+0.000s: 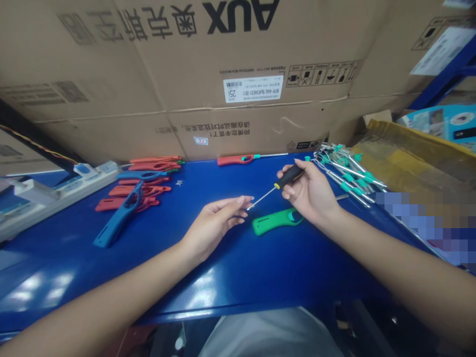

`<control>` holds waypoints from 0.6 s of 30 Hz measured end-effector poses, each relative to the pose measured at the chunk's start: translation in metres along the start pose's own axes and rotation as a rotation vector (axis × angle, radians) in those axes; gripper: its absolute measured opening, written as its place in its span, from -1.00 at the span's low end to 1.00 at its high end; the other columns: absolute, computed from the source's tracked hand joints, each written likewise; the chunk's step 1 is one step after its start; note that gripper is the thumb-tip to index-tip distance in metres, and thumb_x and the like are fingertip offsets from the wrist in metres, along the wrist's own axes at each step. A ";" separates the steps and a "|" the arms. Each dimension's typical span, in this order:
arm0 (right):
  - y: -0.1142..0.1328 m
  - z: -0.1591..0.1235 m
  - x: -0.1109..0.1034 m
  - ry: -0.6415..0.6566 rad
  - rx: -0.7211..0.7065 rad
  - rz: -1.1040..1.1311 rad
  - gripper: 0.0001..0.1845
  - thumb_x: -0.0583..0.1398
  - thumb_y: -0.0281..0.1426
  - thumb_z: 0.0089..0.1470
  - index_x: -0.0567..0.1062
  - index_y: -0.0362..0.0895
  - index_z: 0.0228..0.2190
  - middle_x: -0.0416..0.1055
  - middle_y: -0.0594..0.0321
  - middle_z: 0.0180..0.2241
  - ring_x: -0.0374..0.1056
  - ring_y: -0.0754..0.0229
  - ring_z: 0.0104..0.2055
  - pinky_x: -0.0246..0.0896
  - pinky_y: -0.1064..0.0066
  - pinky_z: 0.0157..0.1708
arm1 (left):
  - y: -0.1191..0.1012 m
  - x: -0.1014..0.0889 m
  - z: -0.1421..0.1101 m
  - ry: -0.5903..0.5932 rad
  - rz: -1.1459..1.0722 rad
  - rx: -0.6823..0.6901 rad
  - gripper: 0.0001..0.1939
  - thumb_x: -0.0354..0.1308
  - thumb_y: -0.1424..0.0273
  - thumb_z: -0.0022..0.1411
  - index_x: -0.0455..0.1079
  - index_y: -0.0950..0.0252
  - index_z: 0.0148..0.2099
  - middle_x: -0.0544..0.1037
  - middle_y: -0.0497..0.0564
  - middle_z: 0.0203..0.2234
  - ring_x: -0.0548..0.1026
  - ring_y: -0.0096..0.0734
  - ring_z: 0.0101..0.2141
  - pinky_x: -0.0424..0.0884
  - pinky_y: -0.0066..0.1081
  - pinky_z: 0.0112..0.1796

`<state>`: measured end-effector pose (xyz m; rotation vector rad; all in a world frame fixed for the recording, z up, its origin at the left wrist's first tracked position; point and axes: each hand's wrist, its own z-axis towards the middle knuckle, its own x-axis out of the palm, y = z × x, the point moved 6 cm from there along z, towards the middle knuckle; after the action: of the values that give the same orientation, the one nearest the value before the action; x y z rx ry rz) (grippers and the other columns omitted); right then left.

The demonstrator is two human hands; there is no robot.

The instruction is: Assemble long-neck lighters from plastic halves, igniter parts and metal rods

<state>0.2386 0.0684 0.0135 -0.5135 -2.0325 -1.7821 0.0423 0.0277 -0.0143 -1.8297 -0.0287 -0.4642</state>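
Observation:
My right hand (310,191) is wrapped round the black and yellow handle of a screwdriver (265,197), whose thin shaft slants down to the left. Its tip meets the fingertips of my left hand (219,220), which are pinched together; anything small between them is hidden. Just below the screwdriver, a green lighter (273,222) lies on the blue table (238,263), partly covered by my right hand. Farther back rests a red lighter (234,159) with a long metal tube.
Several red lighter shells (126,190) and a blue shell (121,218) are piled at left, near a white power strip (74,186). Tiny screws (179,183) lie beside them. Metal lighter tubes (349,173) heap up at right. A big cardboard box (148,99) walls off the back.

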 end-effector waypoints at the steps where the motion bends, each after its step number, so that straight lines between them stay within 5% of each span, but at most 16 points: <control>1: 0.000 -0.001 0.001 0.011 -0.008 -0.006 -0.76 0.18 -0.19 0.11 0.39 -0.10 -0.44 0.39 0.31 -0.44 0.09 0.40 -0.65 0.20 0.49 -0.64 | 0.002 0.001 0.000 0.000 -0.036 -0.028 -0.78 0.37 0.28 0.20 0.65 0.26 -0.13 0.67 0.05 -0.22 0.52 -0.57 -0.33 0.46 -0.59 -0.28; 18: 0.001 0.001 0.000 -0.011 -0.069 0.047 -0.71 0.23 -0.18 0.10 0.45 -0.14 -0.49 0.46 0.29 -0.46 0.18 0.40 -0.65 0.30 0.52 -0.65 | 0.006 0.003 0.000 -0.015 -0.182 -0.169 -0.80 0.20 0.39 0.36 0.60 0.38 -0.09 0.67 0.14 -0.20 0.54 -0.59 -0.42 0.52 -0.61 -0.34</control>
<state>0.2390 0.0692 0.0144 -0.5876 -1.9553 -1.8303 0.0467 0.0253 -0.0185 -2.0057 -0.1718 -0.5955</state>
